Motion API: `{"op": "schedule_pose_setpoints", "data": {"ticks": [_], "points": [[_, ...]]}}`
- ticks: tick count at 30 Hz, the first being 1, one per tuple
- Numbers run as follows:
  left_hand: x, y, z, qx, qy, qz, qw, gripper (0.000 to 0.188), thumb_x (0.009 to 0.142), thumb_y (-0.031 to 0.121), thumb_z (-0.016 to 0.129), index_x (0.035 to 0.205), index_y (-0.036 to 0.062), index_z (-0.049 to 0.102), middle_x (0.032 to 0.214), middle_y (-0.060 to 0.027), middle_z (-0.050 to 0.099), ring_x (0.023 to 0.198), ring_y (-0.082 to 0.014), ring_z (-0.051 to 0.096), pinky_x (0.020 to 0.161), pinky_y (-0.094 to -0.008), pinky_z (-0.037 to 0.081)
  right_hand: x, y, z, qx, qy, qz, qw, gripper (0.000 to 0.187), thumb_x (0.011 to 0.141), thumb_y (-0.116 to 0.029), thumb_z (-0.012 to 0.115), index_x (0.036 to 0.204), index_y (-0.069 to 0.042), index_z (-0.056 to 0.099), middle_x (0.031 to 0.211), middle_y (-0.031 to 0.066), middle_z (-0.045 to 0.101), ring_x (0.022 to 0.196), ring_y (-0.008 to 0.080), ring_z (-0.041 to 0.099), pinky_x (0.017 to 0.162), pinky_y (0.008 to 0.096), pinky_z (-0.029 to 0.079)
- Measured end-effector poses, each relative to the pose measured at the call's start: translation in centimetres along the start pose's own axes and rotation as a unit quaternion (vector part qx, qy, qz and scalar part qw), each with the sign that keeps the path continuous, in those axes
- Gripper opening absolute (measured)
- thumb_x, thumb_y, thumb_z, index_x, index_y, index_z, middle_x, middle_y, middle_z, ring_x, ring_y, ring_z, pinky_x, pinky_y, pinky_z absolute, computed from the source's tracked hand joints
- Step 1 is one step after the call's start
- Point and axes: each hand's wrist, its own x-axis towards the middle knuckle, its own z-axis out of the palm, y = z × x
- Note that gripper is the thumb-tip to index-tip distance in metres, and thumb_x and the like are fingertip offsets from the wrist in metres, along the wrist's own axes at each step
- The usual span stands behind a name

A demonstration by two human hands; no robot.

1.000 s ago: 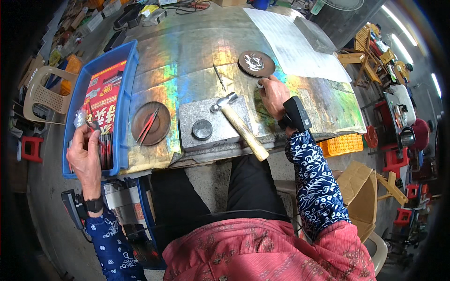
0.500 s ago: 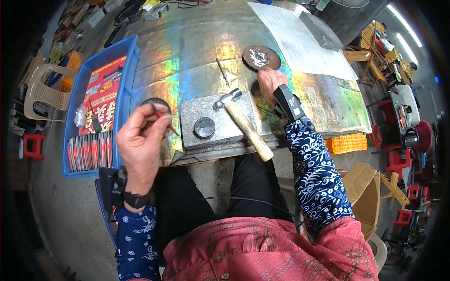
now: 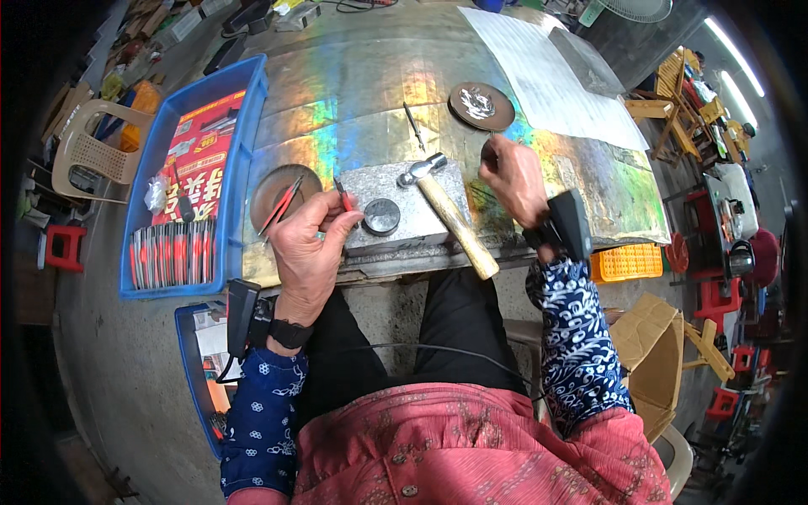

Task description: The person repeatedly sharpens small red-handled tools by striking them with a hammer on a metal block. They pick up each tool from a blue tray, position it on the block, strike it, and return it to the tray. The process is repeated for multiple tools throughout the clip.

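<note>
My left hand (image 3: 310,248) pinches a slim red tool with a dark pointed tip (image 3: 343,195) between thumb and fingers, at the left edge of a grey metal block (image 3: 358,183). My right hand (image 3: 515,181) is closed in a pinch right of the block; whatever is in its fingertips is too small to make out. On the block lie a hammer (image 3: 454,223) with a wooden handle and a round black-rimmed dish (image 3: 381,217). Behind my left hand, a brown plate (image 3: 268,189) carries similar red-and-dark slim tools (image 3: 284,204). Another brown plate (image 3: 501,97) holds small whitish pieces (image 3: 477,103).
A thin dark rod (image 3: 413,124) lies beyond the hammer. At the left stands a blue crate (image 3: 252,109) with red printed card and a row of flat packets (image 3: 172,255). White sheeting (image 3: 539,80) covers the far right of the table. An open cardboard box (image 3: 656,353) sits at the lower right.
My right hand has drawn back from beside the plate of whitish pieces toward me and right. My left hand has shifted right with the red tool, uncovering more of the left plate.
</note>
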Motion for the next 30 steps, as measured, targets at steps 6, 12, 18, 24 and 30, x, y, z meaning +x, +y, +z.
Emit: {"op": "schedule_pose_setpoints", "data": {"ticks": [6, 12, 18, 24, 30], "points": [[-0.3, 0.2, -0.2, 0.057, -0.023, 0.03, 0.998, 0.013, 0.08, -0.001, 0.072, 0.091, -0.0046, 0.067, 0.083, -0.0089, 0.071, 0.076, -0.0116, 0.068, 0.068, -0.0244, 0.052, -4.4, -4.4, -2.3, 0.213, 0.047, 0.034, 0.975, 0.015, 0.08, -0.002, 0.061, 0.094, 0.004, 0.061, 0.081, 0.0189, 0.065, 0.07, 0.0278, 0.065, 0.068, 0.0359, 0.051], [-1.1, 1.3, -0.3, -0.211, -0.028, -0.135, 0.968, 0.012, 0.086, -0.003, 0.066, 0.097, -0.005, 0.063, 0.084, -0.0092, 0.069, 0.073, -0.0138, 0.067, 0.061, -0.0219, 0.054, -8.0, -8.4, -3.0, 0.311, 0.056, -0.01, 0.949, 0.011, 0.084, 0.0, 0.062, 0.094, 0.002, 0.066, 0.083, 0.0147, 0.067, 0.073, 0.0215, 0.067, 0.066, 0.0313, 0.052], [-2.4, 3.2, -0.5, -0.349, -0.037, -0.202, 0.914, 0.015, 0.094, 0.005, 0.059, 0.106, -0.0041, 0.057, 0.089, -0.0156, 0.068, 0.075, -0.0192, 0.069, 0.06, -0.0263, 0.059, -10.2, -12.5, -2.7, 0.515, -0.008, 0.037, 0.856, 0.012, 0.086, 0.009, 0.06, 0.097, 0.004, 0.061, 0.079, 0.0052, 0.064, 0.068, 0.0086, 0.062, 0.06, 0.0217, 0.053], [-3.5, 4.6, -0.6, -0.451, -0.033, -0.24, 0.859, 0.016, 0.093, 0.008, 0.061, 0.106, -0.0016, 0.057, 0.093, -0.0167, 0.068, 0.076, -0.0209, 0.07, 0.059, -0.0288, 0.06, -11.0, -14.3, -2.0, 0.543, -0.012, 0.057, 0.838, 0.007, 0.088, 0.0, 0.065, 0.094, 0.003, 0.064, 0.082, 0.0028, 0.065, 0.063, 0.0074, 0.062, 0.053, 0.018, 0.047], [-3.9, 4.9, -0.7, -0.49, -0.038, -0.257, 0.832, 0.015, 0.096, 0.01, 0.057, 0.108, 0.0006, 0.055, 0.093, -0.0166, 0.067, 0.077, -0.0219, 0.07, 0.06, -0.0297, 0.061, -11.4, -14.7, -1.7, 0.551, 0.005, 0.052, 0.833, 0.006, 0.089, 0.0, 0.064, 0.093, 0.005, 0.064, 0.083, 0.0036, 0.062, 0.06, 0.0072, 0.058, 0.052, 0.0188, 0.046]]}}
